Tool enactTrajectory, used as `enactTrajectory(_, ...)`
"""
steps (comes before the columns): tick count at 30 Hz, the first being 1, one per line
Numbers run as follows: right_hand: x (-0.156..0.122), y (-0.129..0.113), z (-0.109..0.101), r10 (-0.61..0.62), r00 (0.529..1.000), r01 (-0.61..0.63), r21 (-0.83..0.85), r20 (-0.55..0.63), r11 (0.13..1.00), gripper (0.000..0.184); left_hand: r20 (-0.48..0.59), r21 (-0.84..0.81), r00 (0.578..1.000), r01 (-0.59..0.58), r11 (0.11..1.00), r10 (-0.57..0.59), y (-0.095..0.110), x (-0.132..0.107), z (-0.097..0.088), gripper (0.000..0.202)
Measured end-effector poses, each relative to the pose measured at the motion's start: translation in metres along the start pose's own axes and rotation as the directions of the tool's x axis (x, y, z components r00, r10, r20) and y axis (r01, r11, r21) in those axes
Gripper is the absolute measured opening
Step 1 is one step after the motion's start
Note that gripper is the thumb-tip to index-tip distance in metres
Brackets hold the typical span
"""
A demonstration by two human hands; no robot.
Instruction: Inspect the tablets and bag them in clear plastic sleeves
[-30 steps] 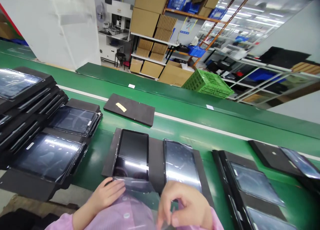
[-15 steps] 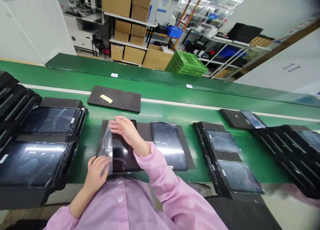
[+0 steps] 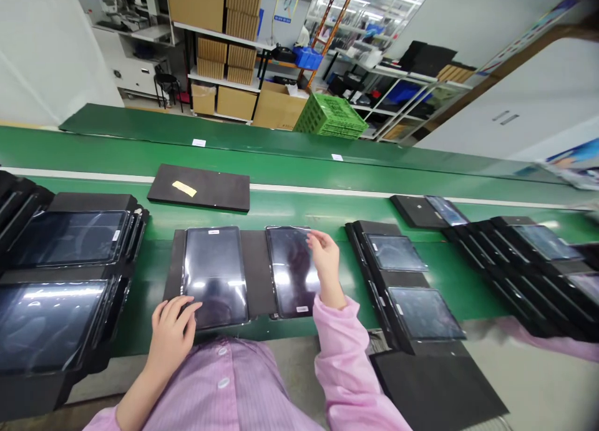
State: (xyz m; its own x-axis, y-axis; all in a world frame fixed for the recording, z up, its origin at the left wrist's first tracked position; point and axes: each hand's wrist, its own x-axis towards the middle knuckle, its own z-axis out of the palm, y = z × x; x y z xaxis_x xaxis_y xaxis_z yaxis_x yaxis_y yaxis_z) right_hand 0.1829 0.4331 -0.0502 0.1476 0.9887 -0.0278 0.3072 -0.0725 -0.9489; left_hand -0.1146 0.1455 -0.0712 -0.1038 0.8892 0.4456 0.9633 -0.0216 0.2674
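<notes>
Two dark tablet screens lie side by side on a black foam board (image 3: pixel 258 272) in front of me. The left screen (image 3: pixel 215 275) is covered with clear film and has a small white label at its top edge. My left hand (image 3: pixel 172 331) rests at its lower left corner, fingers loosely apart and holding nothing. At the upper right corner of the right screen (image 3: pixel 291 275), my right hand (image 3: pixel 325 262) has its thumb and fingertips pinched together. The edge of a clear film (image 3: pixel 299 229) shows at that pinch. This screen's white label is near its bottom edge.
Stacked foam trays with film-covered screens (image 3: pixel 70 237) stand on the left. More stacks (image 3: pixel 397 253) stand on the right. A black foam block (image 3: pixel 199 188) with a yellow tape strip lies behind the board on the green bench (image 3: pixel 299 206). A person's pink sleeve (image 3: pixel 547 340) shows at far right.
The clear film that both hands held over the left screen now lies flat on it. My right hand has moved right to the other screen's top corner. My left hand has loosened.
</notes>
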Motion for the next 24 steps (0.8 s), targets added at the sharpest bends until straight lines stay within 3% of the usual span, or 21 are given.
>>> enactTrajectory(3,0.0,0.025,-0.025,-0.067,0.996,0.053,-0.205,-0.059,0.977,0.04,-0.001,-0.046,0.998,-0.064,0.997,0.064,0.021,0.011,0.011,0.024)
enactTrajectory(6,0.004,0.038,-0.037,-0.114,0.993,0.117,-0.337,0.027,0.934,0.04,0.022,-0.148,0.99,-0.134,0.98,0.139,0.049,0.028,0.026,0.023)
enactTrajectory(11,0.031,0.037,-0.036,-0.164,0.96,0.248,-0.419,0.226,0.873,0.046,0.049,-0.283,0.97,-0.217,0.934,0.24,0.094,0.054,0.049,0.024)
enactTrajectory(15,0.061,0.029,-0.029,-0.177,0.912,0.333,-0.416,0.37,0.846,0.04,0.057,-0.31,0.959,-0.248,0.918,0.279,0.115,0.062,0.06,0.025)
enactTrajectory(18,0.074,0.026,-0.029,-0.176,0.876,0.373,-0.398,0.45,0.838,0.033,0.027,-0.265,0.974,-0.208,0.942,0.223,0.113,0.066,0.056,0.023)
enactTrajectory(20,0.078,0.026,-0.031,-0.174,0.858,0.388,-0.388,0.484,0.836,0.031,-0.015,-0.2,0.991,-0.135,0.971,0.135,0.1,0.069,0.049,0.021)
enactTrajectory(22,0.081,0.025,-0.034,-0.171,0.844,0.399,-0.381,0.509,0.834,0.031,-0.046,-0.094,0.999,-0.008,0.996,0.004,0.081,0.072,0.039,0.023)
enactTrajectory(24,0.082,0.024,-0.036,-0.166,0.833,0.405,-0.378,0.528,0.833,0.031,-0.055,0.064,0.981,0.19,0.98,-0.187,0.059,0.074,0.029,0.035)
